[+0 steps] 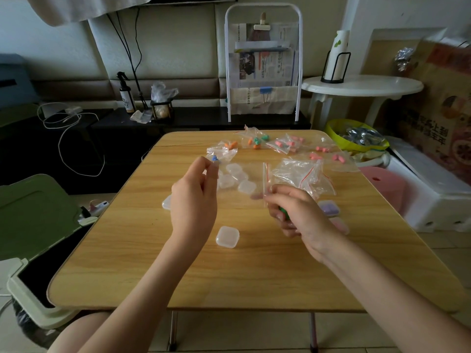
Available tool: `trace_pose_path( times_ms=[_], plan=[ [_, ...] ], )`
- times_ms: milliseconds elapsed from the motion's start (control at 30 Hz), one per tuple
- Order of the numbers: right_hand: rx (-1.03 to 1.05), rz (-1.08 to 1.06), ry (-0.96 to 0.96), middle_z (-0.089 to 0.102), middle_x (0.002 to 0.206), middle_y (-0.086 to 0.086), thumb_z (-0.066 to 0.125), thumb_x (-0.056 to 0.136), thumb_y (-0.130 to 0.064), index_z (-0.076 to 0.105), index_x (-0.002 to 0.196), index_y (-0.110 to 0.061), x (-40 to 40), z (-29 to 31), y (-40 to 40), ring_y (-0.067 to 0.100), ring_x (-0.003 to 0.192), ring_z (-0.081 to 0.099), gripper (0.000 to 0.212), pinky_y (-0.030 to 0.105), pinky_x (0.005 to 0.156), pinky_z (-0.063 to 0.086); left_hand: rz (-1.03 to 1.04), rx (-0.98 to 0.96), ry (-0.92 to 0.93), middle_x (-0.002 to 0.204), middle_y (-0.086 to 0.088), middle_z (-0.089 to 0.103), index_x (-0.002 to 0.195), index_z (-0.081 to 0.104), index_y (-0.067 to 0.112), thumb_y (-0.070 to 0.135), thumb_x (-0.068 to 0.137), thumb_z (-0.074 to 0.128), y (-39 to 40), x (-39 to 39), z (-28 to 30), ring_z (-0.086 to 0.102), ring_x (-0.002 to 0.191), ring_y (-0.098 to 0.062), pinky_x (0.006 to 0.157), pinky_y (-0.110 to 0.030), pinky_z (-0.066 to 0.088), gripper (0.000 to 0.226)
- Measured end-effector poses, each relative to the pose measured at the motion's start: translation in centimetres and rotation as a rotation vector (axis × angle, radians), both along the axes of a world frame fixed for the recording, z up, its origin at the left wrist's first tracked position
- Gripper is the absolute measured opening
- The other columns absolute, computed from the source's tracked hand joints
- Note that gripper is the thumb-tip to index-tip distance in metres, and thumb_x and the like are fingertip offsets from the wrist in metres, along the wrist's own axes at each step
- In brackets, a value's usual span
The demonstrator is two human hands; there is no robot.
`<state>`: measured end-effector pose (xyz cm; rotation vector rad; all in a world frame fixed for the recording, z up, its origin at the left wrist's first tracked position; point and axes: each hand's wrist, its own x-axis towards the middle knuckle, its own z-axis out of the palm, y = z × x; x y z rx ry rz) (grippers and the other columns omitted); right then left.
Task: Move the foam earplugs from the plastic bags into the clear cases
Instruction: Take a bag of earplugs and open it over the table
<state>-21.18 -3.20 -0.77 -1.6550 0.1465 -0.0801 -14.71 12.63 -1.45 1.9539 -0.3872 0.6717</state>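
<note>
Head view, looking down on her hands: the left hand (195, 197) pinches something small between thumb and forefinger, raised above the table (254, 273), close to a blue earplug (215, 158) in a bag. The right hand (293, 215) curls round a green earplug (283, 209) while its fingertips nip the mouth of a small zip bag (266, 182). A shut clear case (227, 236) sits between the wrists, more cases (237, 177) beyond. Bags of orange earplugs (232, 145) and pink earplugs (288, 143) lie further back. Those plugs look feather-light and squashy; I'd take them gently round the middle. The bag film looks slippery, so grip it at the seal.
</note>
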Motion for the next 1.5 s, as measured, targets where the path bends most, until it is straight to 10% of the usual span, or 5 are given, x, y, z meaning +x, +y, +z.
trace_pose_path(
  times_ms=[433, 633, 933, 1200, 1500],
  plan=[
    [0.118, -0.152, -0.069, 0.042, 0.04, -0.015, 0.068, 0.086, -0.018, 0.063, 0.086, -0.013, 0.3, -0.3, -0.1, 0.006, 0.039, 0.024, 0.007, 0.017, 0.036, 0.021, -0.113, -0.057, 0.09, 0.044, 0.004, 0.039, 0.078, 0.054, 0.01, 0.035, 0.098, 0.047, 0.0, -0.3, 0.4, 0.029, 0.04, -0.01, 0.04, -0.024, 0.024, 0.032],
    [0.363, -0.223, 0.007, 0.029, 0.046, -0.009, 0.068, 0.085, -0.018, 0.068, 0.082, -0.02, 0.6, -0.4, -0.6, 0.004, 0.036, 0.022, 0.004, 0.015, 0.032, 0.017, -0.441, -0.375, 0.608, 0.068, -0.004, 0.062, 0.093, 0.056, 0.014, 0.071, 0.078, 0.041, -0.3, -0.6, 0.9, 0.06, 0.054, -0.016, 0.042, -0.023, 0.041, 0.061],
    [0.393, -0.193, 0.042, 0.029, 0.047, -0.009, 0.071, 0.081, -0.027, 0.074, 0.093, -0.019, 0.2, -0.7, 0.6, 0.004, 0.039, 0.023, 0.014, 0.015, 0.032, 0.019, -0.638, -0.271, 0.719, 0.08, -0.011, 0.07, 0.094, 0.066, -0.008, 0.017, 0.087, 0.066, -2.3, -2.3, 0.2, 0.069, 0.069, -0.014, 0.052, -0.022, 0.053, 0.026],
    [0.359, -0.215, 0.068, 0.03, 0.046, -0.01, 0.064, 0.087, -0.032, 0.067, 0.106, -0.015, 0.4, -0.3, -0.1, 0.003, 0.036, 0.022, 0.025, 0.016, 0.033, 0.015, -0.658, -0.226, 0.729, 0.069, -0.01, 0.069, 0.074, 0.066, -0.001, 0.009, 0.085, 0.067, -2.2, -2.1, 0.2, 0.065, 0.059, -0.014, 0.053, -0.021, 0.053, 0.015],
    [0.361, -0.299, 0.005, 0.029, 0.043, -0.01, 0.064, 0.089, -0.014, 0.065, 0.074, -0.02, 0.6, -0.3, 0.0, 0.005, 0.038, 0.023, 0.015, 0.015, 0.033, 0.018, -0.707, -0.197, 0.755, 0.083, -0.013, 0.072, 0.087, 0.071, 0.002, 0.014, 0.082, 0.071, -2.2, -2.4, 0.2, 0.071, 0.078, -0.019, 0.067, -0.029, 0.059, 0.014]
  ],
)
